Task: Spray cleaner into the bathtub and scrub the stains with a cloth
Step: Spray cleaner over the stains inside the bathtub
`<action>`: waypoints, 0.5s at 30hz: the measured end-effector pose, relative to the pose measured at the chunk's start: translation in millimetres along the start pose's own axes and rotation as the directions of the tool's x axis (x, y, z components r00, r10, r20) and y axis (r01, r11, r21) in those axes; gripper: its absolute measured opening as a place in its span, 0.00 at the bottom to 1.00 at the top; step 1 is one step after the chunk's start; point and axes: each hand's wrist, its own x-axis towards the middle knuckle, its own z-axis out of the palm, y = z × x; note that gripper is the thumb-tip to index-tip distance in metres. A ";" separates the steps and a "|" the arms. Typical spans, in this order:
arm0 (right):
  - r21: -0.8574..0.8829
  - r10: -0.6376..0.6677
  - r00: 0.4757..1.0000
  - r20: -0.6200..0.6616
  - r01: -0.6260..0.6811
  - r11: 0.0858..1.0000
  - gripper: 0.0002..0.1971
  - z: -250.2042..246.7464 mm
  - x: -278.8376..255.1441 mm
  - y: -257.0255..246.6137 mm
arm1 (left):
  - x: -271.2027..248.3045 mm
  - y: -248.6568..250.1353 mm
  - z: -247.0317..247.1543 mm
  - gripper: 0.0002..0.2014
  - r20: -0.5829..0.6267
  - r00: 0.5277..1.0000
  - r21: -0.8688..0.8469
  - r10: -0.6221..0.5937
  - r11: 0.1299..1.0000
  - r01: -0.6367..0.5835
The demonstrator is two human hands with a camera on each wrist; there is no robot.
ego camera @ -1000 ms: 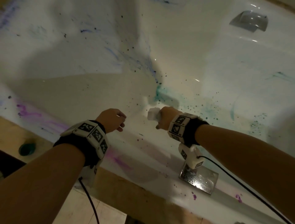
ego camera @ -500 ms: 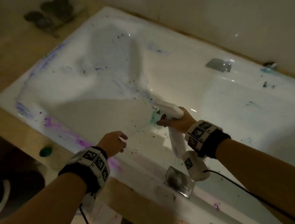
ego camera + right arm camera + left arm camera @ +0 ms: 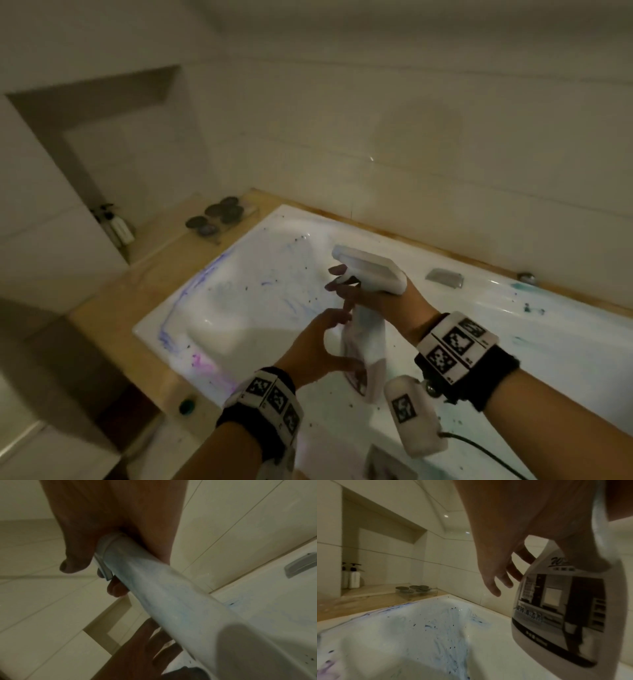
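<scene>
- Right hand [image 3: 380, 294]: grip wrapped round the neck of the bottle [image 3: 368, 339], just under the white spray head. Index and middle fingers stretched forward by the trigger; can't tell if it's pressed.
- Bottle long axis: near vertical, leaning a bit. Head up, nozzle pointing away toward the tub's far-left end, base down toward the person.
- Left hand [image 3: 320, 349]: open, fingers spread and relaxed, cupped against the left side of the bottle body. Left wrist view shows a thumb on the label shoulder, other fingers straight and clear of it. Touching or nearly so, not clamped.
- Key relation: bottle sits between the two hands, right above on the neck, left beside the body. My read: the left hand is nearer the body, so a handover or two-hand steadying goes that way; spraying stays with the right.
- Tub [image 3: 239, 329]: directly under and ahead of the nozzle. Blue streaks on the far-left slope, purple smear on the near-left rim, teal marks to the right, dark specks all over.
- Cloth: not in view in any frame.
- Judgement: spray stage, scrubbing not started. Stains lie forward-left and down from the nozzle, so the head needs tipping down to hit them.
- Risk: wet plastic neck, one-hand hold could slip.
</scene>
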 end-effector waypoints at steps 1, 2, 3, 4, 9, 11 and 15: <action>-0.007 0.000 1.000 0.004 0.000 1.000 0.10 2.6 -2.6 -9.8 | -3.9 7.9 -4.0 0.39 0.004 1.000 0.018 -0.002 1.000 0.002; -0.019 -0.007 1.000 0.021 0.007 1.000 0.09 5.1 -4.2 -18.5 | -7.2 16.6 -7.9 0.42 0.028 0.999 0.039 0.019 0.999 -0.020; -0.024 -0.010 0.999 0.041 0.011 1.000 0.10 6.6 -4.8 -27.3 | -8.7 24.0 -12.4 0.44 0.061 0.997 0.061 0.047 0.997 -0.051; -0.016 -0.007 0.998 0.056 0.008 1.000 0.11 8.4 -5.4 -35.5 | -10.0 31.2 -16.1 0.44 0.085 0.994 0.086 0.062 0.994 -0.070; -0.079 -0.148 0.987 0.057 0.152 0.985 0.09 15.5 -3.3 -65.6 | -19.1 58.8 -22.0 0.38 -0.010 0.996 0.073 0.087 0.994 -0.086; -0.058 -0.259 0.966 0.010 0.259 0.964 0.12 23.1 -4.9 -75.1 | -22.8 70.5 -20.9 0.37 -0.065 0.992 0.089 0.107 0.991 -0.101; 0.079 -0.455 0.888 -0.068 0.459 0.885 0.16 31.7 -3.9 -92.3 | -28.4 90.7 -25.7 0.34 -0.107 0.978 0.139 0.180 0.977 -0.165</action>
